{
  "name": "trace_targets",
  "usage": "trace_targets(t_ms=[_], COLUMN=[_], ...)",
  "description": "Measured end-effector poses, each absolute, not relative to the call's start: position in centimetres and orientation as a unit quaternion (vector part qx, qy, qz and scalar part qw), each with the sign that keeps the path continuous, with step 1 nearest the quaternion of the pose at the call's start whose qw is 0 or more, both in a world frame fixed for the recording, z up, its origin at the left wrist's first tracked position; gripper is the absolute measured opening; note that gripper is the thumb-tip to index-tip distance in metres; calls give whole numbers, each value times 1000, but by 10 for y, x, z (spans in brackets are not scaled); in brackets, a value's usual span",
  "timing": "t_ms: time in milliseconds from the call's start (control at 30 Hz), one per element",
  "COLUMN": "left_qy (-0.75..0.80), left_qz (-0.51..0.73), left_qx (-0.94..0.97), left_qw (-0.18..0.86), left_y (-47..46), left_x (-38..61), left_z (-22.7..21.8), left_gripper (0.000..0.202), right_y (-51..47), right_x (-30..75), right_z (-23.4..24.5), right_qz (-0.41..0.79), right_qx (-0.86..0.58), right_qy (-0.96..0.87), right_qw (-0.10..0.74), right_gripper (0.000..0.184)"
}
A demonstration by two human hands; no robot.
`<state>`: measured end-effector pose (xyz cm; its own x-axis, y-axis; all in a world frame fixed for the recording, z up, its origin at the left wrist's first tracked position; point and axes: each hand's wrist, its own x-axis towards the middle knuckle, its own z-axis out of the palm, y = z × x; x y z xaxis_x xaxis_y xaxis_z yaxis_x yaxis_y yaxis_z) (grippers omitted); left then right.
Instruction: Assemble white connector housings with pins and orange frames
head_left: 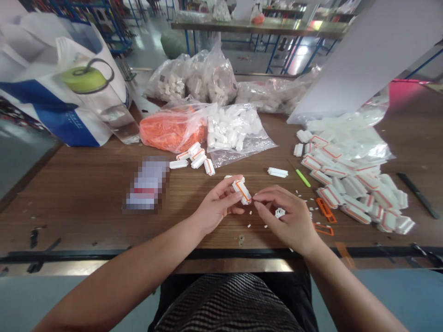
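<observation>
Between its thumb and fingers, my left hand [218,203] holds a white plastic piece with an orange strip [242,192], tilted over the table. My right hand [285,213] is close by on the right, thumb and forefinger pinched at the piece's lower end. Whatever sits in that pinch is too small to make out. A small heap of tiny white parts [279,212] shows beneath my right hand, and more lie scattered around. Two orange frames [326,210] rest to the right of that hand. One white piece [278,172] lies apart, beyond my hands.
At right is a pile of white-and-orange pieces [356,189], with a green-handled tool [303,178] and a black knife-like tool [418,194] nearby. Behind stand bags of orange parts [169,131] and white parts [230,129]. A bottle [104,103] and a blurred rectangle [146,184] are left.
</observation>
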<state>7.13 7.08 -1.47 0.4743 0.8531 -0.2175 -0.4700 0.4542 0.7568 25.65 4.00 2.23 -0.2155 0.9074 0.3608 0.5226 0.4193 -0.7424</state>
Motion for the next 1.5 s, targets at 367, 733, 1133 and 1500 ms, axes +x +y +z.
trace_targets(t_ms=[367,733,1133,1500], left_qy=[303,263,251,298], left_qz=[413,392,397,382], left_qx=[272,272,288,414], left_qw=[814,839,835,770], left_y=[68,69,68,62], left_x=[73,71,74,75], left_z=[-20,-13,-14,-14], left_gripper=[52,59,45,57], right_y=[37,39,45,47], right_x=[249,249,252,255], right_z=[9,16,16,14], right_qz=[92,196,416,459], right_qx=[-470,-478,-518,-544], right_qy=[-806,-737,-587,-579], right_qw=[347,436,463,398], right_gripper=[16,8,7,8])
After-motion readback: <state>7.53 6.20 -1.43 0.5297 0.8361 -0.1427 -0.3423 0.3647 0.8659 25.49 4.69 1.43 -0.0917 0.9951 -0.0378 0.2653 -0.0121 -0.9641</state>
